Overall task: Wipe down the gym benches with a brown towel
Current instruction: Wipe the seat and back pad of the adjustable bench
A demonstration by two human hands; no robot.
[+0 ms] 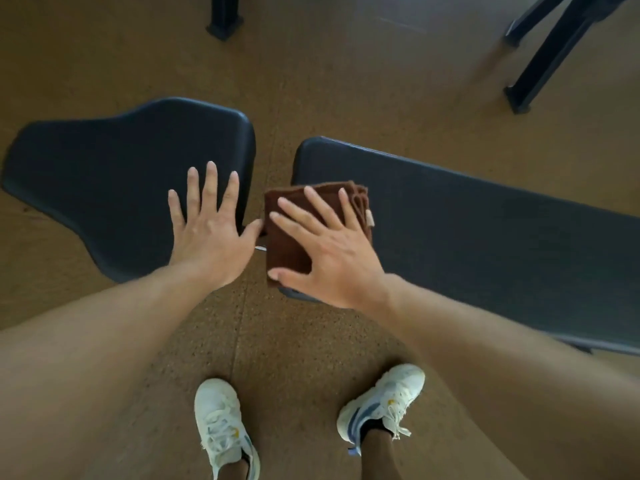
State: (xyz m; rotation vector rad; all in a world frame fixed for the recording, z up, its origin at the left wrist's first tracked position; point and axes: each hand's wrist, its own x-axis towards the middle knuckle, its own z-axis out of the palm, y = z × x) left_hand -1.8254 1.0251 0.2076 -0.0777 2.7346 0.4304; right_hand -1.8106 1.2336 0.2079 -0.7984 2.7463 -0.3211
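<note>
Pressing flat on a folded brown towel [289, 233], the right hand [325, 251] is spreading its fingers wide, the thumb lying along the towel's near edge. The towel is lying on the near left end of the long bench pad [485, 237], a dark, narrow cushion running off toward the right edge of the head view. Part of the towel is hanging past the pad's end into the gap between the two pads, and a small pale tag is showing at its right side, just beside the little finger.

Across that gap, the left hand [211, 226] is resting palm down on the seat pad [114, 181], a dark cushion with a wide end and a tapering end. Its fingers are straight and fanned apart, gripping nothing, and the thumb is reaching toward the towel's left edge; whether it is touching the cloth cannot be told. A small bit of metal is showing in the gap just below the thumb.

Both bare forearms are stretching in from the bottom corners. Below them, two white sneakers [221, 427] are standing apart on the brown speckled floor [311, 358]. Black metal frame legs [550, 53] are standing on the floor at the upper right, and another black post [225, 19] is standing at the top centre.
</note>
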